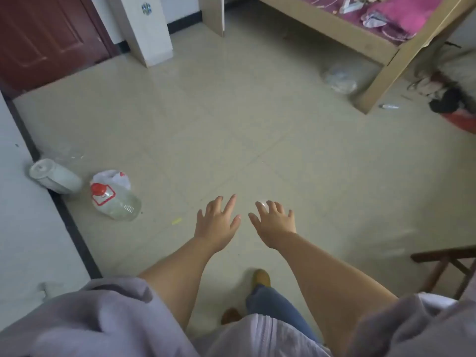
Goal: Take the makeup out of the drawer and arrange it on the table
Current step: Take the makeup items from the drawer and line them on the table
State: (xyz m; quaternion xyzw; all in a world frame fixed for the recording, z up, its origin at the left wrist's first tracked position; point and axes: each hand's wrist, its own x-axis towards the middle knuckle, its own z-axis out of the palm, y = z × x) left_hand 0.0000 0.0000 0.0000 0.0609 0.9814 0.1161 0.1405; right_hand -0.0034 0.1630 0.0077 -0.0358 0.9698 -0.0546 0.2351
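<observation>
My left hand [216,224] and my right hand [274,222] are stretched out in front of me over the pale tiled floor, palms down, fingers spread, holding nothing. They are side by side, a small gap between the thumbs. No makeup, drawer or table top shows in the head view. My lilac sleeves are pushed up at the bottom of the frame, and one foot in a tan shoe [261,278] stands below the hands.
A clear plastic jug with a red cap [116,202] and a grey-white cylinder [55,176] lie by the left wall. A wooden bed frame [381,81] with pink bedding is at the back right, a dark wooden stool [443,264] at the right edge, a red-brown door [43,39] at the back left.
</observation>
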